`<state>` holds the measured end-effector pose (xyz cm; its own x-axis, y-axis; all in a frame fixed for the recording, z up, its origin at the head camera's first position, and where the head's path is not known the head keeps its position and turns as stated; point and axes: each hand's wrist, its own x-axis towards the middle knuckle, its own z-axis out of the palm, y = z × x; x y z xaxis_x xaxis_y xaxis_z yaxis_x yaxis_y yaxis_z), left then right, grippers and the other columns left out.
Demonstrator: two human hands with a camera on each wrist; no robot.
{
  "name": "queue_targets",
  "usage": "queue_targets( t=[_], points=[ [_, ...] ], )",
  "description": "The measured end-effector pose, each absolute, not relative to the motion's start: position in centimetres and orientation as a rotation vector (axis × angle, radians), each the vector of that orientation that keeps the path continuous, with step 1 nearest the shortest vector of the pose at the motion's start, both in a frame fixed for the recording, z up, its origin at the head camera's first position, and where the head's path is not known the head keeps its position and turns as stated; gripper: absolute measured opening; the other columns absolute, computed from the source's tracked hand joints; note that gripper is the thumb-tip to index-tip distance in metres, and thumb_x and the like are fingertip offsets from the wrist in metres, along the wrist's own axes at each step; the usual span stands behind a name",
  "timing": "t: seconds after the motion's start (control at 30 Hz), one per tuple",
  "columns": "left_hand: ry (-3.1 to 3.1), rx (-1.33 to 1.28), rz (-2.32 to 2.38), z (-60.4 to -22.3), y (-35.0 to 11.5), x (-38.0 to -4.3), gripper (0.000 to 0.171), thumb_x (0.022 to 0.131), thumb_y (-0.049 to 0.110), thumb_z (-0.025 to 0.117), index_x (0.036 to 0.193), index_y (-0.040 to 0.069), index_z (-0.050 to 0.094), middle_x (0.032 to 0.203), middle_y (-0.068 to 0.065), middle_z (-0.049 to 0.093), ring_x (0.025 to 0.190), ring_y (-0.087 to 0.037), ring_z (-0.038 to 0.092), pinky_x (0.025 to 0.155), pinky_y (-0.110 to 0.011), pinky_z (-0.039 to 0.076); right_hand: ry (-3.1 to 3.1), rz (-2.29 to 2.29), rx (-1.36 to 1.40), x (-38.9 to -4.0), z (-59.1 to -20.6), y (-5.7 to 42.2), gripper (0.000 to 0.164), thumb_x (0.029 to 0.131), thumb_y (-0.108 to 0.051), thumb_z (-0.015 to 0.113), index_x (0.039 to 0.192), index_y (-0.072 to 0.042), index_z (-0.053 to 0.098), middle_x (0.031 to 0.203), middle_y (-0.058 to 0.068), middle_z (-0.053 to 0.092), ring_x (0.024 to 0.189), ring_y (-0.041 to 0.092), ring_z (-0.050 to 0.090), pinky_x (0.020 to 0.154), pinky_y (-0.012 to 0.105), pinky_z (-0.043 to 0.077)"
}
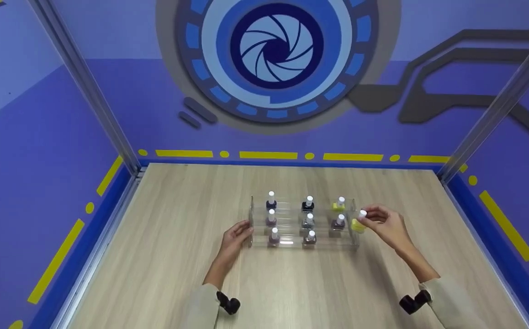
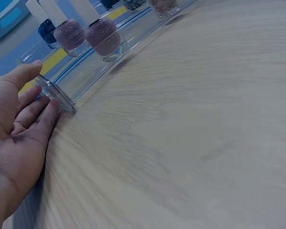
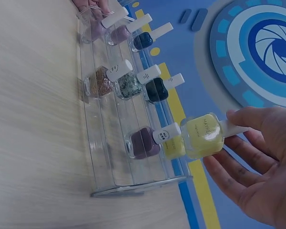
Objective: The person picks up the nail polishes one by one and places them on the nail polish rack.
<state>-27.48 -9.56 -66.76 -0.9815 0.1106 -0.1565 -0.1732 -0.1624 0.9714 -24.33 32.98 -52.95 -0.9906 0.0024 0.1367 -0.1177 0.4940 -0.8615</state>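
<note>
A clear stepped display rack stands on the table, with several white-capped nail polish bottles on its three tiers. My right hand pinches the white cap of a yellow nail polish bottle, held up at the rack's right end. Behind it, a second yellow bottle sits on the back tier, with a dark purple bottle in front of that one on the middle tier. My left hand holds the rack's left end panel, thumb at its edge and fingers along the outer face.
Mauve bottles stand near the rack's left end, and a glittery brown bottle is mid-front. The front tier's right section shows bare plastic. Wood tabletop surrounds the rack, with blue-purple walls behind and at both sides.
</note>
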Motion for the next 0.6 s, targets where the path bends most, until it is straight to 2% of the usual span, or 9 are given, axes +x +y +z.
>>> queue_targets(
  t=[0.2, 0.6],
  points=[
    [1.896, -0.074, 2.247, -66.94, -9.62, -27.24, 0.052, 0.1, 0.022, 0.067, 0.145, 0.001, 0.051, 0.151, -0.021, 0.052, 0.139, -0.029, 0.053, 0.116, -0.034, 0.049, -2.663, 1.548, 0.103, -23.87, -53.27, 32.39, 0.028, 0.088, -0.016, 0.081, 0.11, -0.003, 0.071, 0.102, 0.011, 0.076, 0.085, 0.001, 0.069, 0.075, 0.014, 0.059],
    [1.886, -0.051, 2.286, -67.01, -9.66, -27.34, 0.056, 0.098, 0.026, 0.07, 0.145, 0.0, 0.052, 0.151, -0.021, 0.052, 0.135, -0.022, 0.056, 0.115, -0.032, 0.05, -2.726, 1.593, 0.267, -24.09, -54.0, 32.25, 0.025, 0.086, -0.013, 0.082, 0.104, 0.0, 0.07, 0.098, 0.014, 0.076, 0.086, 0.006, 0.071, 0.075, 0.016, 0.06]
  ],
)
